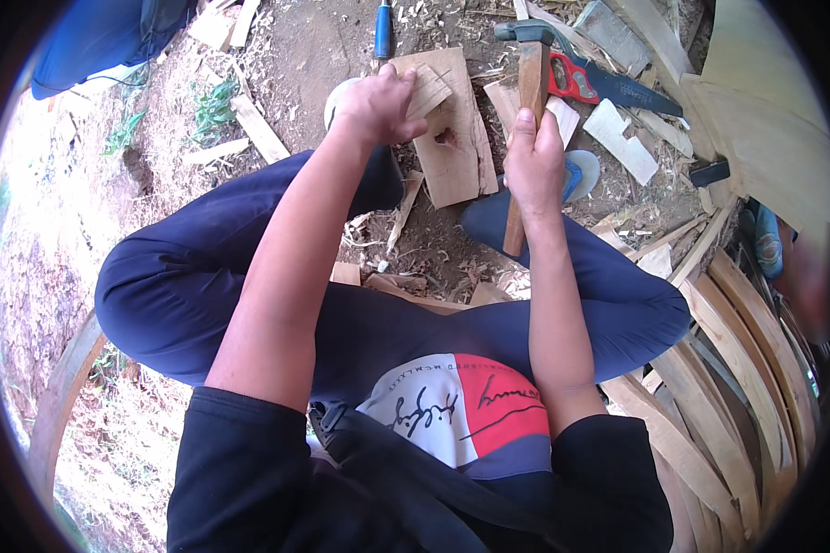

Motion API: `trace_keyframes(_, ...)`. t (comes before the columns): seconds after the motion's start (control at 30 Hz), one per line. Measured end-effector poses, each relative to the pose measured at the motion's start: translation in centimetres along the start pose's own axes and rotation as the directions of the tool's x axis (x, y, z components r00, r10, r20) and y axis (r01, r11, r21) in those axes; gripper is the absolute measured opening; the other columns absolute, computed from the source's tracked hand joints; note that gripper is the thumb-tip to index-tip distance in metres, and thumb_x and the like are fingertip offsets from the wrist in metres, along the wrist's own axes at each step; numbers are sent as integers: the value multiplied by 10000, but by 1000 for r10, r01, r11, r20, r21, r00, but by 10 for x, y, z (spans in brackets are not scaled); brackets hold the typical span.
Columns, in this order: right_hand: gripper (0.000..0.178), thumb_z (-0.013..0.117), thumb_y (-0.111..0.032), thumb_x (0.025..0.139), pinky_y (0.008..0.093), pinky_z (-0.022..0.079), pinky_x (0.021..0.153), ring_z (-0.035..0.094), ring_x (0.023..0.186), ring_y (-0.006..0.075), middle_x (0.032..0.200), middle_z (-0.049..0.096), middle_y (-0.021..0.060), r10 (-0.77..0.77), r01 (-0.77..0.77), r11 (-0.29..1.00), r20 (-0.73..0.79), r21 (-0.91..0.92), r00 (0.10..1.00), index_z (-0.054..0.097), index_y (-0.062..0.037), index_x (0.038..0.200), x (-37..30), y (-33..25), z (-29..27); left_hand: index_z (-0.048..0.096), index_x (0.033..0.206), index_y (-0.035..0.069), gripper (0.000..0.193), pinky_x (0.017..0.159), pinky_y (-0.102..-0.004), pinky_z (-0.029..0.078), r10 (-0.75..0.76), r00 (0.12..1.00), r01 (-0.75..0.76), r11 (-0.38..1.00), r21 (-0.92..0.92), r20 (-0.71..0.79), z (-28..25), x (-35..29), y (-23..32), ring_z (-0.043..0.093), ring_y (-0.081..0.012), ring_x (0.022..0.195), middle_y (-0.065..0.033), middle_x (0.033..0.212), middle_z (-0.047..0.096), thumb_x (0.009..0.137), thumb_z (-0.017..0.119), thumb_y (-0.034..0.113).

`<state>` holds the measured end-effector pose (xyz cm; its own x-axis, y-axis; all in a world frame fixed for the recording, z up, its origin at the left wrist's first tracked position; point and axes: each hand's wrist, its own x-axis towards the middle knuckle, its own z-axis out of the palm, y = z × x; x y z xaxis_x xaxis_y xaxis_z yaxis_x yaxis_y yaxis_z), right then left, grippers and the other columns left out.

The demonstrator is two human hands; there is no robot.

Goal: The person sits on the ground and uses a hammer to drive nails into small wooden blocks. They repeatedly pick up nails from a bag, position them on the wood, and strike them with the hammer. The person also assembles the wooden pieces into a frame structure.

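My right hand point(535, 157) is wrapped around the wooden handle of a claw hammer point(533, 78), its metal head raised at the far end. My left hand point(378, 106) grips a small flat wood piece point(432, 89) with the fingers over its left end. That piece rests over a larger wooden board point(454, 175) lying on the ground between my feet. A dark, rough-edged hole or knot shows in the board, just below the small piece. Whether a nail is under my fingers is hidden.
A blue-handled tool point(383, 33) lies beyond the board. At far right sits a red-handled handsaw point(574, 79) among offcuts point(621, 140). Long wooden strips point(724, 369) are stacked beside my right knee. Shavings litter the dirt, and a blue bag-like fabric item point(111, 46) is far left.
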<state>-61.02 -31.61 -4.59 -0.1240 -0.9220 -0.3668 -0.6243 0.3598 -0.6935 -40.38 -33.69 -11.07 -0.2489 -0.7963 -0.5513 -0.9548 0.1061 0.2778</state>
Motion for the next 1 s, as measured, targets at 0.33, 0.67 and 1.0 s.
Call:
trace_keyframes(0.33, 305, 427, -321, 1035, 330, 465, 454, 559, 494, 186, 692, 559, 69, -76, 91, 991, 142, -102, 987, 524, -32, 1026, 22, 36, 3, 383, 1430, 27, 837, 883, -412, 537, 23, 998, -24, 1000, -9, -61, 6, 0, -4, 645, -361, 1025, -246, 1246, 537, 808, 648, 520)
trace_keyframes(0.67, 307, 394, -329, 1045, 212, 382, 354, 452, 450, 50, 701, 477, -14, 27, -32, 999, 197, 19, 980, 511, -60, 1136, 25, 44, 11, 383, 1434, 27, 825, 852, -410, 550, 20, 996, -18, 1000, 19, -89, 10, -5, -3, 661, -341, 1000, -246, 1234, 547, 810, 631, 505)
trace_keyframes(1.0, 278, 431, -324, 1036, 271, 405, 376, 459, 446, 81, 691, 488, 12, -41, 49, 998, 185, -38, 982, 518, -59, 1039, 13, 65, 21, 407, 1415, 40, 824, 839, -421, 552, 32, 993, -28, 999, 39, -114, 14, 5, -7, 665, -340, 981, -219, 1191, 565, 790, 635, 524)
